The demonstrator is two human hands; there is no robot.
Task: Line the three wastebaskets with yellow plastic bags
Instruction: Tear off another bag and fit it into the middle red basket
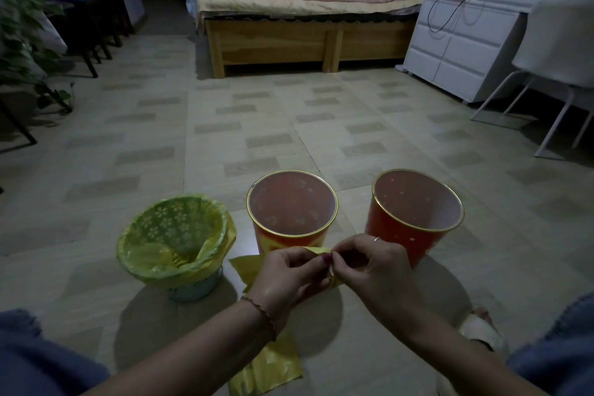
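Observation:
Three wastebaskets stand in a row on the floor in front of me. The left wastebasket (193,288) is pale blue and has a yellow bag (175,236) lining it, folded over its rim. The middle wastebasket (291,202) and the right wastebasket (418,202) are red with gold rims and bare inside. My left hand (289,273) and my right hand (369,262) meet just in front of the middle basket, both pinching a folded yellow bag (247,267) at its edge. Another flat yellow bag (273,366) lies on the floor under my left forearm.
Tiled floor stretches ahead to a wooden bed (305,38) with a pink quilt. A white drawer unit (459,51) and a white chair (553,74) stand at the right, dark chairs (86,19) and a green plant (22,42) at the left. My knees in jeans frame the bottom corners.

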